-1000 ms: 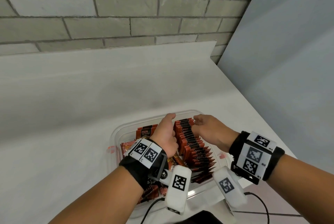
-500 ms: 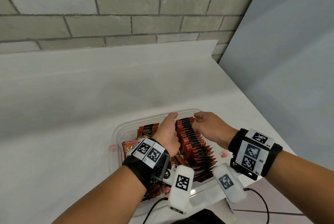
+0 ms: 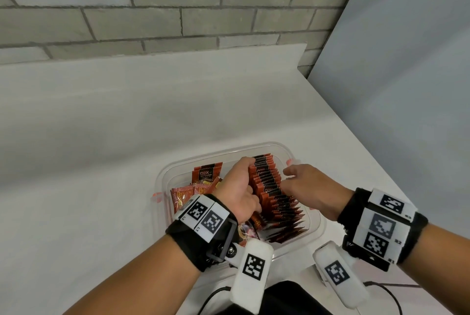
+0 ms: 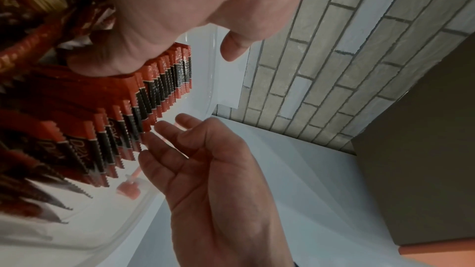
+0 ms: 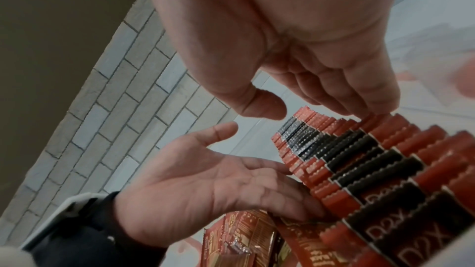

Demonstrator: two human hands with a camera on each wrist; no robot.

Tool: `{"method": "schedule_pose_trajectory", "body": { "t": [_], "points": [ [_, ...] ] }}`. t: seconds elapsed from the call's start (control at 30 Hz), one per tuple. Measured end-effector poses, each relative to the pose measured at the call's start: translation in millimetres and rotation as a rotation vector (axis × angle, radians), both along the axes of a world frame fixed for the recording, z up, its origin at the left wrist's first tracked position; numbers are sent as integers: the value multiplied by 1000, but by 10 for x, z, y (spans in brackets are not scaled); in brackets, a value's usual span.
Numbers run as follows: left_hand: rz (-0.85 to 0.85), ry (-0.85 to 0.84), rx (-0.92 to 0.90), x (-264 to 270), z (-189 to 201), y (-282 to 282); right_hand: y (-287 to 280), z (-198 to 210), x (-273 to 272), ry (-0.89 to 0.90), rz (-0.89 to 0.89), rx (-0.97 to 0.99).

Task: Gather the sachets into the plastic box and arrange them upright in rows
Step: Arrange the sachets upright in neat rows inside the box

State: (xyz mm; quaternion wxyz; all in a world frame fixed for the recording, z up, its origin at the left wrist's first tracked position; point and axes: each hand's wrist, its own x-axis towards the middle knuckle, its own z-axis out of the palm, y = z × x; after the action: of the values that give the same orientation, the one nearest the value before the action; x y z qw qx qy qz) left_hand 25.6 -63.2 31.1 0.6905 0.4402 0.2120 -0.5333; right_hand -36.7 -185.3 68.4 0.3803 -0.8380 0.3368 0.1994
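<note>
A clear plastic box point(image 3: 162, 180) sits on the white surface point(image 3: 101, 136), holding a row of upright red-and-black sachets point(image 3: 269, 182) along its right half and loose sachets point(image 3: 193, 190) lying at its left. The left hand point(image 3: 239, 187), fingers straight, presses the row's left side; the right hand point(image 3: 307, 187), fingers relaxed, touches its right edge.
</note>
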Motion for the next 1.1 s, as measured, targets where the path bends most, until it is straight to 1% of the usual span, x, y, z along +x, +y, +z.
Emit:
{"method": "schedule_pose_trajectory", "body": {
  "t": [0.1,0.2,0.4,0.53,0.73,0.97,1.1],
  "points": [
    [4,-19,-12,-7,-56,-18,-3,5,-8,-12,-19,25],
    [8,1,-32,-19,-89,-21,-15,14,-30,-28,-33,62],
    [8,28,-30,-23,-118,-35,-51,24,-97,-45,-36,124],
    [17,9,-12,-40,-128,-54,-88,17,-133,-51,-34,160],
    [-1,3,-4,-71,-83,-22,-93,-64,-163,-98,-29,151],
    [5,17,5,-78,-57,-44,-81,-69,-161,-93,-17,154],
    [-20,4,-1,-85,-38,-35,-112,-62,-169,-80,-33,173]
  ]
}}
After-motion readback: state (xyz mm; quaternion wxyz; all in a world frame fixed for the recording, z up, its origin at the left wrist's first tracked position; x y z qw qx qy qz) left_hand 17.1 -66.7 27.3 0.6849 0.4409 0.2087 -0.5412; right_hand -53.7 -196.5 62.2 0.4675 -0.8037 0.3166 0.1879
